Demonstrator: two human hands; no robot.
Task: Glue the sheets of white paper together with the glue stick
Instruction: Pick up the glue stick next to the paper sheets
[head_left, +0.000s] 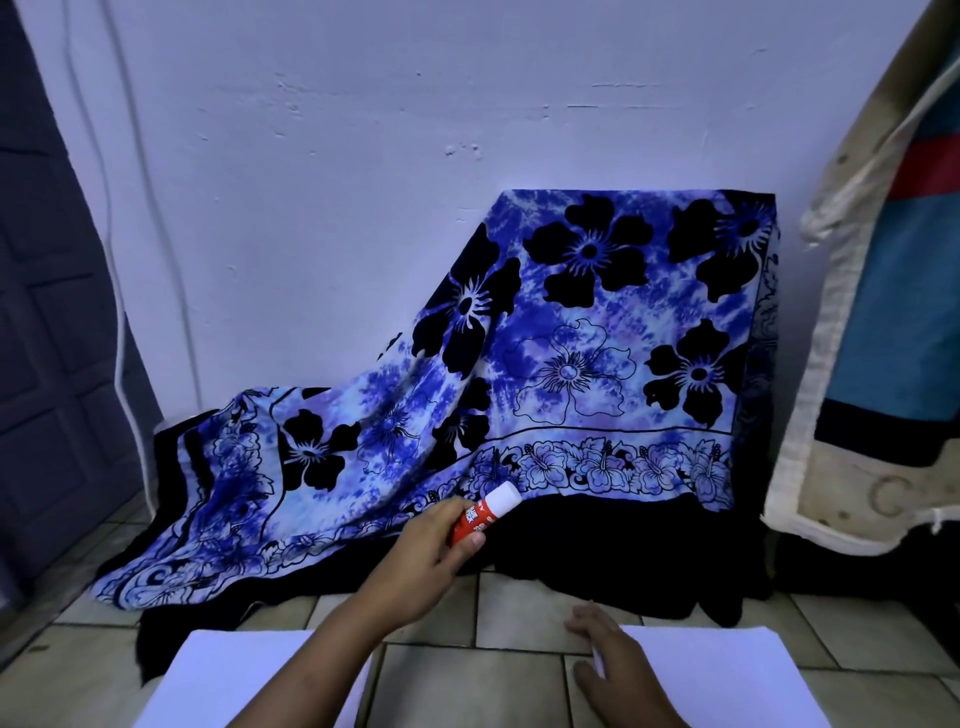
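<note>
Holding the glue stick (485, 512) in my left hand (431, 556), fingers and thumb wrapped round its red body. White cap on, pointing far and right. (me)

Where is it in the scene? (reviewer)

Held up over the tiled floor (467, 670), about centre, in front of the dark hem of the blue flowered cloth (597, 332). Touching neither sheet. (me)

Sheets? (reviewer)

Two, both flat on the floor at the near edge, apart, with bare tile between them. The left sheet (223, 675) lies under my left forearm, which crosses its right part. The right sheet (779, 670) is near right. (me)

Right hand? (reviewer)

My right hand (608, 660) rests on the left edge of the right sheet, by its far-left corner. Fingers stretched out, pointing far, loose, not clenched. Thumb sits on the tile side of that edge; whether it tucks under the paper, can't tell. (me)

Background, quick? (reviewer)

The cloth is draped over something boxy against the white wall (363, 156) and spills down left onto the floor. There's a dark panelled door (47, 338) far left, with a white cable (122, 332) hanging beside it. On the right is a cream-edged cover (826, 364) with teal and red patches; can't tell what it is. (me)
</note>
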